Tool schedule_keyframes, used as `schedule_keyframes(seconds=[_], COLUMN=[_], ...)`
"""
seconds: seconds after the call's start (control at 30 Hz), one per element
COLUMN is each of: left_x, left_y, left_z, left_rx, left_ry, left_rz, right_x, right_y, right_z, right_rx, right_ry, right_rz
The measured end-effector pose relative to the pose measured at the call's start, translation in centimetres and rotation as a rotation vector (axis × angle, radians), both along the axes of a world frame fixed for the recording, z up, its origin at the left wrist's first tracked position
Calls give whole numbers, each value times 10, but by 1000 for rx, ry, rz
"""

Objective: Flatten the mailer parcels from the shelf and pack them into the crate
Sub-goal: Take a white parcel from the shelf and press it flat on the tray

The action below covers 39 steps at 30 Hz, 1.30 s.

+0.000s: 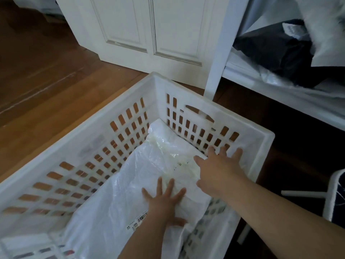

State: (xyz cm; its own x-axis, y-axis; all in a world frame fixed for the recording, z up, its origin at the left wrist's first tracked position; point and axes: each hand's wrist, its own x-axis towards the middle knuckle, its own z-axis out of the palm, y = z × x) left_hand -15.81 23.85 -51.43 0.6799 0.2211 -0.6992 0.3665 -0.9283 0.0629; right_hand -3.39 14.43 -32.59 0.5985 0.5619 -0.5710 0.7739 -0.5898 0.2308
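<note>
From the head camera, a white slatted plastic crate (209,107) stands on a wooden floor (46,75), one corner nearly against the foot of a white shelf unit (220,53) and a panelled white door (141,34) behind it. Inside the crate lies a white poly mailer parcel (119,184), spread from the far corner down toward the near edge, with a printed label strip near its near end.

Both hands are on it. The left hand (166,200) has its fingers straight and splayed, palm pressing on a crumpled fold near the middle of the parcel; its grip is open, holding nothing. The right hand (218,169) is likewise spread flat, fingers reaching toward the crate's far right wall, pressing the parcel's far end down. The fingertips may touch the wall itself, though motion blur there makes that hard to say.

On the shelf (242,71) at the upper right, more mailers wait: a dark mailer (276,51) and at least one white mailer (321,23) over it, with clear plastic film below (how many parcels in all cannot be counted from here).

As for progress, this looks like an early stage: one parcel is in the crate and being flattened, possibly with another white sheet at the near left corner, while the shelf load is not yet moved.
</note>
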Motion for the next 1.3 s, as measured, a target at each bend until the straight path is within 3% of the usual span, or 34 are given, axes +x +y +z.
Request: schedule_keyframes(seconds=[0.2, 0.3, 0.57, 0.9, 0.97, 1.1, 1.2, 1.3], left_x=[15, 23, 46, 67, 69, 94, 121, 150], left_y=[3, 13, -1, -97, -126, -178, -207, -231], left_z=[16, 39, 151, 313, 341, 381, 404, 415], left_rx=[-35, -141, -167, -302, -487, -1211, -1455, -1621], left_ry=[77, 77, -228, -618, -696, -672, -616, -608], left_rz=[3, 35, 195, 13, 107, 795, 1072, 1211], right_x=[-14, -17, -11, -26, -31, -35, -36, -33], right_y=[6, 5, -65, -230, -265, -318, -345, -365], right_z=[2, 14, 53, 128, 146, 169, 175, 179], right_rx=[60, 280, 559, 508, 526, 604, 694, 752], right_ry=[4, -53, -23, -99, -123, -150, -148, -147], right_rz=[29, 122, -133, -400, -468, -621, -682, -701])
